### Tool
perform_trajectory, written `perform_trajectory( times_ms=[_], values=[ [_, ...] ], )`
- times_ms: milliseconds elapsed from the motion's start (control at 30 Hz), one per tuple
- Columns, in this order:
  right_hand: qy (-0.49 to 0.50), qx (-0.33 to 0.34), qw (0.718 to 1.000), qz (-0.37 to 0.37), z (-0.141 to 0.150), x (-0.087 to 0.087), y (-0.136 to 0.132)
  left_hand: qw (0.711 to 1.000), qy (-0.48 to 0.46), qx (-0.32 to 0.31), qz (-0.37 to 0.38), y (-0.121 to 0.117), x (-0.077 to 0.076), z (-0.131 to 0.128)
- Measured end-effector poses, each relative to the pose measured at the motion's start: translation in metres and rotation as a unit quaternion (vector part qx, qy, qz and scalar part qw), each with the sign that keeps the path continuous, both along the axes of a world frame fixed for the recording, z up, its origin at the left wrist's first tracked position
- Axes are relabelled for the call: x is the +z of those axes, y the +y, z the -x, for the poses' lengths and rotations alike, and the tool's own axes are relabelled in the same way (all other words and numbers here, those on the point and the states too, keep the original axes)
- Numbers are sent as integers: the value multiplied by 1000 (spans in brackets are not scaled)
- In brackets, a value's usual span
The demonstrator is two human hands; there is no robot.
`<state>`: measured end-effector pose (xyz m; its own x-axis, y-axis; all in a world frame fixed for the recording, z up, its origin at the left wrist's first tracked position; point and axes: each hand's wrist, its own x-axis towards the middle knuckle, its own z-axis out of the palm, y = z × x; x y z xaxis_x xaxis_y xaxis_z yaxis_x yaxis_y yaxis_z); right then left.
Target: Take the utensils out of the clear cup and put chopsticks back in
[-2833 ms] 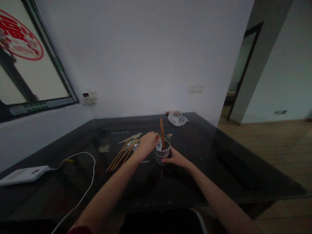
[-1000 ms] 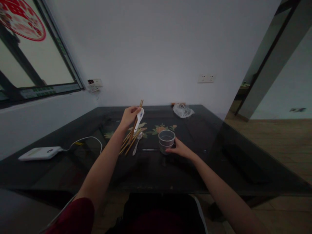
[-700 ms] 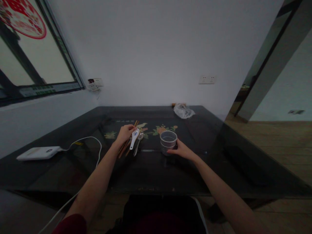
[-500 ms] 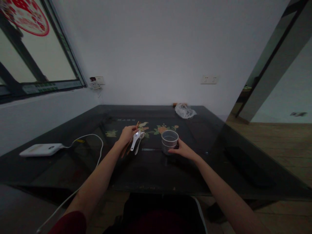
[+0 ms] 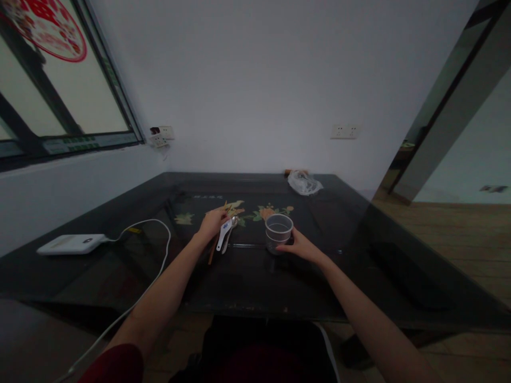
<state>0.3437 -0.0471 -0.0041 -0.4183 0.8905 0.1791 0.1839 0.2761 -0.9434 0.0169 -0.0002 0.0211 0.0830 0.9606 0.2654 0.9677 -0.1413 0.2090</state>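
Observation:
My left hand (image 5: 212,224) is closed around wooden chopsticks (image 5: 211,256), left of the table's middle. Its fingertips are partly hidden. Just right of these fingers lies a white soup spoon (image 5: 222,237) with a blue mark in its bowl. A shiny metal spoon (image 5: 235,220) lies close beside it, partly covered. My right hand (image 5: 300,246) grips the right side of a clear plastic cup (image 5: 278,232), thumb in front. The cup stands upright on the dark table; a second rim line shows below its top.
A white power bank (image 5: 72,244) with a white cable (image 5: 166,242) lies at the left. A crumpled clear plastic bag (image 5: 304,183) is at the table's back edge. A dark flat object (image 5: 407,274) lies at the right on the dark glossy table (image 5: 247,284).
My left hand has shifted slightly, and the chopsticks' near ends have swung right and come together. The white spoon has moved a little. My right hand stays on the cup.

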Motion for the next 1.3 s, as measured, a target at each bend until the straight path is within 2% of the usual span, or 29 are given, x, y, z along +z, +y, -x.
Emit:
perform_trajectory(
  times_ms=[233, 567, 1000, 1300],
  values=[
    [4, 2, 1000, 5, 0, -2, 1, 1000, 18, 7, 6, -2, 0, -1],
    [-9, -4, 1000, -3, 0, 0, 0, 1000, -5, 21, 0, 5, -6, 10],
    [1, 2, 1000, -15, -2, -5, 3, 998, -39, 40, 24, 7, 4, 27],
    [-3, 7, 1000, -24, 0, 0, 1, 997, -60, 32, 20, 12, -3, 26]
  ],
)
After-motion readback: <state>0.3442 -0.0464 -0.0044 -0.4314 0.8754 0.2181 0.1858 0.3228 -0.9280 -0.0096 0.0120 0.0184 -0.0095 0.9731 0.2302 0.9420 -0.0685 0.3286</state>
